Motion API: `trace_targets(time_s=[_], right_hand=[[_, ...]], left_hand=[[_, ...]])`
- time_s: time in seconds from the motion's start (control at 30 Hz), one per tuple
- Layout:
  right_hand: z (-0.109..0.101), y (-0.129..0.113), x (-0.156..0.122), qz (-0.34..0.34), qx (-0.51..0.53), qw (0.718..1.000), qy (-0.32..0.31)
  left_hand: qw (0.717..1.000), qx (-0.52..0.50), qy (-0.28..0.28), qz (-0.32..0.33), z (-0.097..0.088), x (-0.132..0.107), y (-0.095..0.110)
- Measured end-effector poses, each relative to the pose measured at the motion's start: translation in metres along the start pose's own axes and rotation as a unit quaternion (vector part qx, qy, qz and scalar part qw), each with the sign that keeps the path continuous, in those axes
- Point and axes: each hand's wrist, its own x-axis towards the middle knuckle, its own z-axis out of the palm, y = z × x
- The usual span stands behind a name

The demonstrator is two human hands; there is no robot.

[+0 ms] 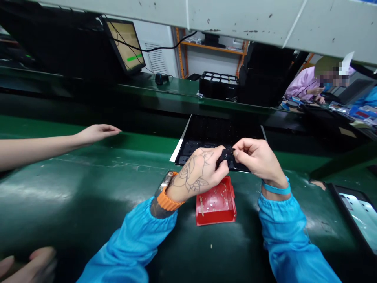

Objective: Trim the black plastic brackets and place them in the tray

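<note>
A small black part (226, 156), its kind too indistinct to name, is held over the near edge of a black tray (212, 129). My left hand (203, 169) grips it from the left, fingers wrapped round its side. On the other side, my right hand (255, 157) pinches at its upper right edge with thumb and forefinger; whether a tiny piece sits between those fingertips is hidden. Just below my hands stands a red open bin (216, 218) with several tiny bits scattered in it.
Another person's bare arm and hand (94, 133) reach in from the left, with a second hand (32, 265) at bottom left. A tray of pale parts (361, 216) lies right. Behind are a monitor (125, 45), a black box (219, 86) and a seated co-worker (306, 82). A grey beam (235, 19) crosses overhead.
</note>
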Motion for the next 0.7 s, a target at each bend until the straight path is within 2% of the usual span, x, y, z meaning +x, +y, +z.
trace_targets(time_s=[0.2, 0.37, 0.57, 0.7], right_hand=[[-0.002, -0.011, -0.004, 0.022, 0.045, 0.998, -0.025], [-0.003, -0.016, -0.007, 0.032, 0.061, 0.997, -0.030], [-0.004, -0.012, -0.006, 0.033, 0.066, 0.996, -0.043], [0.000, -0.010, -0.005, 0.000, -0.002, 1.000, -0.019]], left_hand=[[0.986, -0.136, -0.040, -0.088, -0.009, 0.003, 0.006], [0.972, -0.199, -0.051, -0.117, -0.010, 0.002, 0.007], [0.983, -0.139, -0.041, -0.108, -0.011, 0.003, 0.008], [0.999, -0.010, -0.028, -0.036, -0.011, -0.001, 0.006]])
